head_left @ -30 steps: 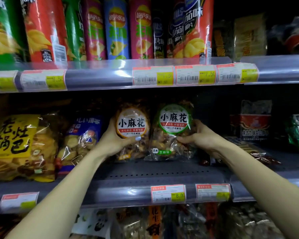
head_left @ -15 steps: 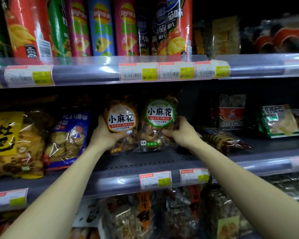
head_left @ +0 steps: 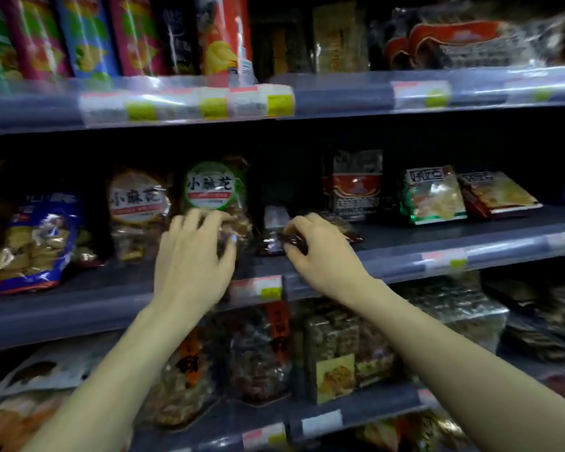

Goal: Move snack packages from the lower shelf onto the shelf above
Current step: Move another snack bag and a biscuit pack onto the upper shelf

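The left hand (head_left: 193,259) has let go of the red-label bag (head_left: 137,210) it was holding a second ago. That bag now stands just to its left, and the hand's spread fingers lie on the lower part of the green-label bag (head_left: 214,197) instead. The right hand (head_left: 320,252) has left the green-label bag too. It has moved off to the side and now pinches a small dark packet (head_left: 274,236) lying flat on the shelf (head_left: 437,243), right at its fingertips. The camera has swung right and dipped, so more bags show beyond the right hand, and the picture is blurrier.
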Demonstrator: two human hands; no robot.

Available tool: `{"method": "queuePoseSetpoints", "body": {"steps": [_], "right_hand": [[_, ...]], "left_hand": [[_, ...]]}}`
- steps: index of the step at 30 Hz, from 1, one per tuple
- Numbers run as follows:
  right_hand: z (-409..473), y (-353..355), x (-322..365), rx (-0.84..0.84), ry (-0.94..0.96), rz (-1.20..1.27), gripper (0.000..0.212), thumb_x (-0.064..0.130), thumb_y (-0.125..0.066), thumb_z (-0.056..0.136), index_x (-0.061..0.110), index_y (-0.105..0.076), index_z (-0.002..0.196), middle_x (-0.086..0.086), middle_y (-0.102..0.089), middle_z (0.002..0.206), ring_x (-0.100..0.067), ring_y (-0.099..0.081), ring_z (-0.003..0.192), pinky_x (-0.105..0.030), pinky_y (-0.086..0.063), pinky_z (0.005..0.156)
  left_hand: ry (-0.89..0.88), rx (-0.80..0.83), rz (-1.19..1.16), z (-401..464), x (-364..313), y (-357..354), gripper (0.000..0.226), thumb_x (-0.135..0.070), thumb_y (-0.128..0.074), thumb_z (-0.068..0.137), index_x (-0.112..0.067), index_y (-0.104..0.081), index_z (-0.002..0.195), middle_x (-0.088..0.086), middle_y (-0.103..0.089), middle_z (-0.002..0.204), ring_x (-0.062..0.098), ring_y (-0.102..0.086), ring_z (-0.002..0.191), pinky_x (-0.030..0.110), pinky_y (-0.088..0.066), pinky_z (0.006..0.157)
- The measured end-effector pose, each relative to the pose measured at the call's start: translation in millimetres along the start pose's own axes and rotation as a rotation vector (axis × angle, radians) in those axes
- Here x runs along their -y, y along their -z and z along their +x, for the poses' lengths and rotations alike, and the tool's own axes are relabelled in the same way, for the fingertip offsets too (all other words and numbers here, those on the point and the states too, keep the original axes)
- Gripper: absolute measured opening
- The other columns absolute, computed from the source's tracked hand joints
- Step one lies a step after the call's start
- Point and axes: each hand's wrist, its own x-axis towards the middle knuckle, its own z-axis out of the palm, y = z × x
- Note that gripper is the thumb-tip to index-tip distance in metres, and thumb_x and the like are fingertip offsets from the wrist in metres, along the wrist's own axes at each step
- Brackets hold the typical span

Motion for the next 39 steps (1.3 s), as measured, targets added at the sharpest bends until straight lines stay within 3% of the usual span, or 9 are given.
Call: {"method": "queuePoseSetpoints", "body": {"steps": [6,13,21,24,28,33,39], "right_hand": [[-93,73,-112,0.072,-0.033,-0.132,0.022,0.022,-0.052,0.090,0.013,-0.057,0.110,-0.008,-0.061,0.107,-0.027,-0.054,0.104,-0.041,-0.049,0.079],[-179,133,-255,0.300,-0.302,-0.289,0.023,0.022,-0.052,0.086,0.011,-0.054,0.107,-0.013,-0.063,0.110,-0.035,-0.057,0.106,-0.043,-0.050,0.077],[-224,171,-412,0.378,-0.475,-0.396,0.025,0.021,-0.053,0.085,0.013,-0.057,0.108,-0.012,-0.063,0.109,-0.036,-0.058,0.102,-0.040,-0.050,0.073],[-226,182,-463,0.415,-0.459,-0.464,0.033,0.022,-0.052,0.087,0.011,-0.055,0.118,-0.012,-0.058,0.121,-0.034,-0.052,0.113,-0.038,-0.047,0.074],[-226,198,-522,0.449,-0.478,-0.502,0.045,0.024,-0.051,0.090,0.016,-0.047,0.133,-0.010,-0.053,0.131,-0.032,-0.046,0.123,-0.042,-0.047,0.087],[-233,215,-587,0.481,-0.539,-0.490,0.045,0.030,-0.053,0.090,0.014,-0.048,0.132,-0.010,-0.050,0.133,-0.030,-0.043,0.126,-0.043,-0.047,0.093],[-234,231,-660,0.514,-0.537,-0.434,0.051,0.037,-0.052,0.089,0.014,-0.044,0.134,-0.012,-0.047,0.136,-0.033,-0.041,0.127,-0.042,-0.047,0.089]], "left_hand": [[-0.260,0.183,-0.104,-48,-141,-51,0.020,-0.028,-0.058,0.088,-0.019,-0.063,0.106,0.000,-0.066,0.098,0.026,-0.063,0.092,0.033,-0.045,0.062],[-0.347,0.659,-0.103,-76,-286,-161,0.030,-0.043,-0.048,0.088,-0.027,-0.056,0.113,-0.001,-0.063,0.118,0.025,-0.059,0.112,0.036,-0.048,0.078],[-0.403,0.806,-0.141,-69,-409,-277,0.037,-0.043,-0.049,0.092,-0.024,-0.054,0.123,0.001,-0.063,0.115,0.023,-0.060,0.103,0.034,-0.048,0.071],[-0.437,0.812,-0.132,-60,-444,-316,0.038,-0.044,-0.046,0.093,-0.023,-0.052,0.124,0.001,-0.060,0.118,0.024,-0.058,0.109,0.035,-0.047,0.074],[-0.417,0.843,-0.128,-49,-486,-356,0.040,-0.046,-0.046,0.092,-0.021,-0.052,0.123,0.003,-0.059,0.120,0.026,-0.056,0.112,0.037,-0.049,0.078],[-0.364,0.909,-0.119,-43,-536,-404,0.060,-0.054,-0.043,0.091,-0.018,-0.038,0.139,0.009,-0.051,0.134,0.031,-0.051,0.120,0.042,-0.050,0.088],[-0.073,0.998,-0.251,-33,-586,-457,0.095,-0.071,-0.043,0.081,-0.019,-0.009,0.152,0.015,-0.030,0.154,0.035,-0.035,0.137,0.043,-0.038,0.106]]}}
